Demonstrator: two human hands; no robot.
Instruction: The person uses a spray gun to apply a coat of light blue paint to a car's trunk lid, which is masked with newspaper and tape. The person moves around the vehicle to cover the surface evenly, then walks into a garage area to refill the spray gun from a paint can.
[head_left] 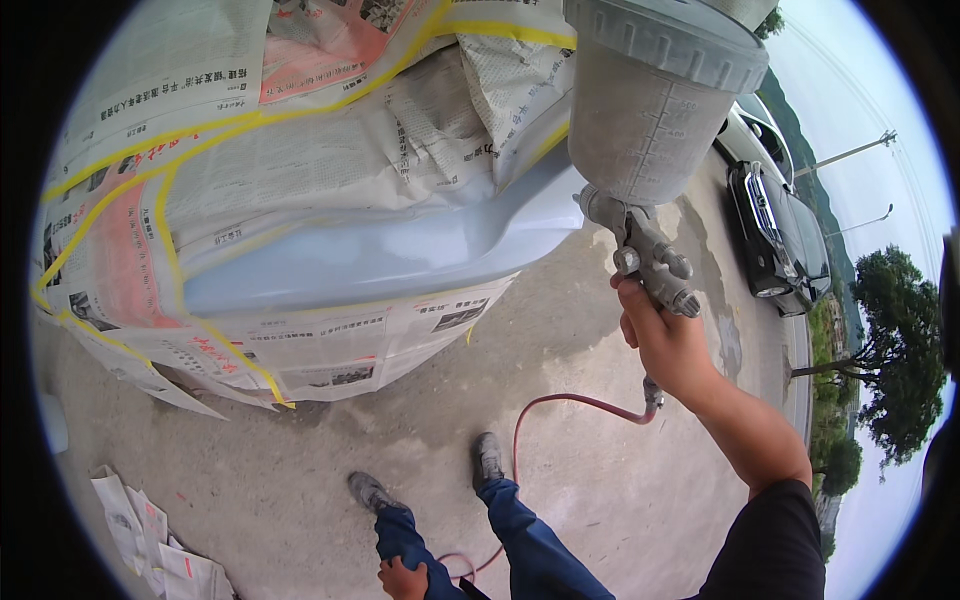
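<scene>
No packages, labels, signs or screens show anywhere in the scene. The nearest things to printed matter are sheets of newspaper [300, 150], white with black print and some pink-red panels. They are fixed with yellow masking tape [180, 135] around a bare pale-blue car body panel [380, 250], covering the bodywork above it, below it and to its left. More loose newspaper sheets [150, 540] lie crumpled on the concrete floor, well below and to the left of that panel. Their print is too small and curved to make out.
</scene>
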